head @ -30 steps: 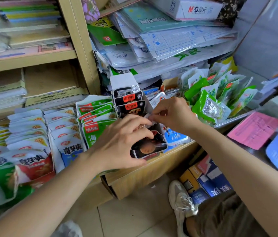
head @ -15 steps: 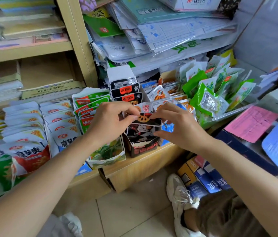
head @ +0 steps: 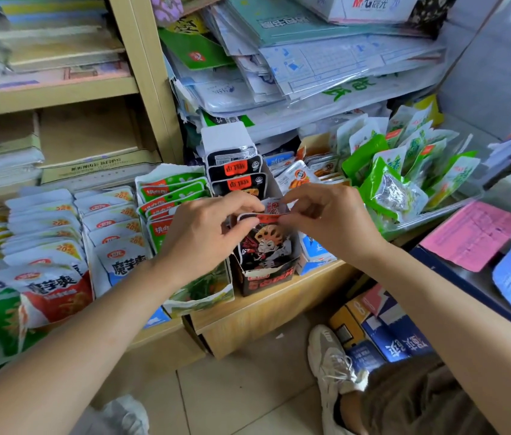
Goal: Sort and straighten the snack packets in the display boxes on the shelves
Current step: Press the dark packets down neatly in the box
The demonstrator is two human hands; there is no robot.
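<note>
A narrow black display box (head: 268, 273) stands at the shelf's front edge, filled with black snack packets (head: 263, 243) printed with a lotus slice and a cartoon figure. My left hand (head: 207, 233) pinches the top left edge of the front packets. From the right, my right hand (head: 332, 221) pinches the same packets' red-and-white top edge. More black packets (head: 237, 171) with orange labels stand in a row behind them.
White and red packets (head: 50, 246) fill boxes on the left, and green-and-white packets (head: 169, 196) stand beside the black box. A clear tray of green packets (head: 405, 174) sits to the right. Pink and blue sheets (head: 470, 233) lie far right; cartons and my shoe (head: 332, 359) are on the floor.
Both hands rose from the lower front of the black box to the packets' top edges. The front packets now stand upright, showing their printed faces.
</note>
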